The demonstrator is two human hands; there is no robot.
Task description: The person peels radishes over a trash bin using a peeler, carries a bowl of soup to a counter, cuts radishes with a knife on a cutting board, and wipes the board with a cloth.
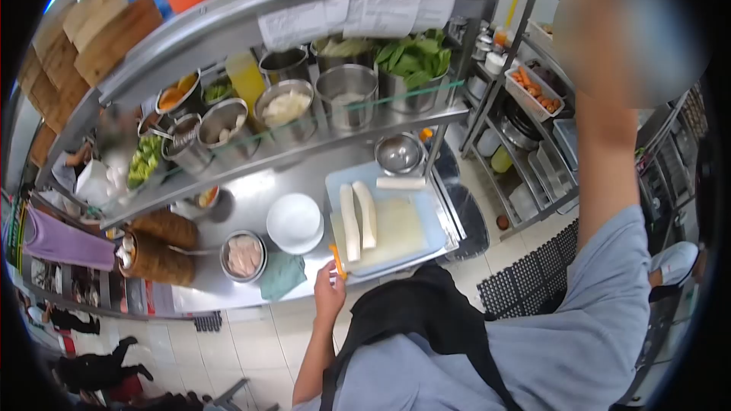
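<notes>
My left hand [330,291] is closed around a small orange tool [337,260] at the near left corner of a light blue cutting board [435,217]. The tool's working end is too small to make out. Two long, pale peeled roots [350,221] lie side by side on the board, just beyond that hand. Across the board's far edge rests a shorter pale piece [401,183]. My right arm is raised high, close to the camera. A blur covers my right hand [605,30], so its fingers and anything in them are hidden.
Left of the board stand white bowls [295,222], a metal bowl of pale meat [244,256] and a green cloth [282,275]. A metal bowl [399,154] sits behind it. Overhead, a shelf [304,144] carries several ingredient pots. A wire rack [525,160] is at right.
</notes>
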